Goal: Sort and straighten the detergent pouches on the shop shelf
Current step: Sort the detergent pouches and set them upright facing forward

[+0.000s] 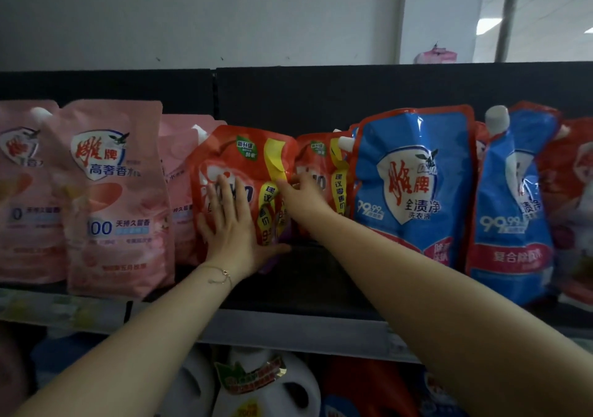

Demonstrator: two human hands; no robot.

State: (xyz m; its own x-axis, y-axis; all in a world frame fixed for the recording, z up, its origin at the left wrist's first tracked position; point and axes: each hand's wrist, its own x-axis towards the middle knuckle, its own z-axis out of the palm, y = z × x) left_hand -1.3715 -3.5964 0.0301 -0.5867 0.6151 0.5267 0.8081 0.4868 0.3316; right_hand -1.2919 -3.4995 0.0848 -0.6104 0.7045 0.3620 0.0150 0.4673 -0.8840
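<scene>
A red detergent pouch (231, 153) with a yellow strip stands at the middle of the dark shelf (314, 288). My left hand (229, 224) presses flat on its front, fingers straight and spread. My right hand (303, 192) reaches to that pouch's right edge, where it meets a second red pouch (321, 166) standing behind; its fingertips touch the edge, and how they curl is unclear. Pink pouches (115, 198) fill the left of the shelf. Blue pouches (417, 179) stand to the right.
Another blue pouch (513, 205) and a red one (574, 192) stand at the far right. A bare strip of shelf lies in front of the red pouches. Below the shelf edge (288, 330) stand white detergent jugs (256, 384). A black back panel (321, 92) rises behind.
</scene>
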